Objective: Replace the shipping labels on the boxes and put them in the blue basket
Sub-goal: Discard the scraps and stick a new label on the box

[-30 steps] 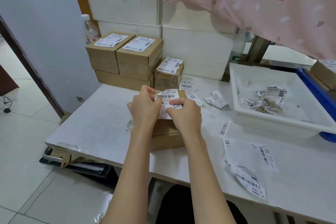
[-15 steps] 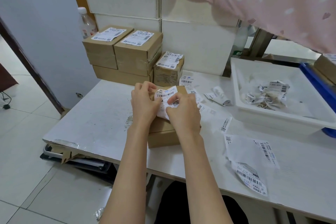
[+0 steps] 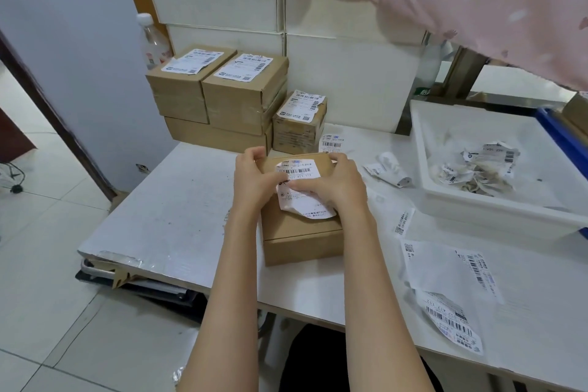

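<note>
We see a brown box (image 3: 302, 232) lying flat on the white table (image 3: 178, 216), near its front edge. A white label (image 3: 300, 188) lies on the box lid; its far part looks flat against the cardboard while its near end curls up off the surface.

Our left hand (image 3: 254, 181) rests on the left side of the box, fingers curled over the far left corner and the thumb pressing the label's left edge. Our right hand (image 3: 340, 184) sits on the right side, fingers bent over the far right corner, with the thumb laid across the middle of the label. Both hands touch box and label together; we cannot tell whether either pinches the paper or only presses it down.

Behind the box, against the wall, stand 4 more boxes (image 3: 229, 99): 2 labelled ones side by side on top of a long flat one, and 1 smaller labelled one just to their right. A plastic bottle (image 3: 152, 41) stands behind the stack.

To the right sits a white tray (image 3: 461, 200) holding crumpled label scraps (image 3: 477, 165). The blue basket (image 3: 563, 137) shows only as a rim at the right edge, beyond the tray. Loose label sheets (image 3: 451, 280) lie on the table near the front right, and 1 curled piece (image 3: 388, 169) lies between the box and the tray.
</note>
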`<state>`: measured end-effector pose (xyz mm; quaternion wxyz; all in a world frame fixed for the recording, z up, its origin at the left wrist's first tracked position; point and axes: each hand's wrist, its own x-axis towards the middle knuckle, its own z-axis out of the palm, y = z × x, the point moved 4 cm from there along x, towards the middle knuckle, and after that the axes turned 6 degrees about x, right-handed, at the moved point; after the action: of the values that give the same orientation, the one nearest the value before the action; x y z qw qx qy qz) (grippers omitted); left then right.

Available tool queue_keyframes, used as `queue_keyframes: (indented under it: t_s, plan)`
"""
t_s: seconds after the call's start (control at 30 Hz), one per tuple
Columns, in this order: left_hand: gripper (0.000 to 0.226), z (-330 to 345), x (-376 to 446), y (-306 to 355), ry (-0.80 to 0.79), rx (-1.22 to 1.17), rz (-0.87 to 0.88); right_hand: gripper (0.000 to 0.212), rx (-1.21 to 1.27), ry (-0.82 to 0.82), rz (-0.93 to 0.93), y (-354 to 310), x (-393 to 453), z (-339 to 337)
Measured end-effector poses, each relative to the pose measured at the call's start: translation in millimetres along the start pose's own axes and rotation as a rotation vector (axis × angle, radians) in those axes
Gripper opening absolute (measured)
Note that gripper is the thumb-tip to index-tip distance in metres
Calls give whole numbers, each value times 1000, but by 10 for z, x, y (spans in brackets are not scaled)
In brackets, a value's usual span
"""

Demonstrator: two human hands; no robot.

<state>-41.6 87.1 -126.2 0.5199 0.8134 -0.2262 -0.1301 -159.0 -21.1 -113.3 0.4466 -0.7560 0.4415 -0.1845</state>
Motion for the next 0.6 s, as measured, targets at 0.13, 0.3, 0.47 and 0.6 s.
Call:
queue_keyframes:
  t_s: [0.13, 0.3, 0.47, 0.6]
  plan:
    - [47, 30, 57, -9, 66, -26, -25, 72, 83, 43, -10, 76, 89, -25]
    - [32, 44, 114, -16, 142, -3, -51, 25, 57, 177, -19, 78, 189, -55]
    - [23, 34, 121, -60, 191, -30, -14, 88, -214, 168, 1, 18, 180, 72]
    - [19, 26, 115, -62, 224, -53, 9, 49, -176, 210, 9, 15, 254, 29]
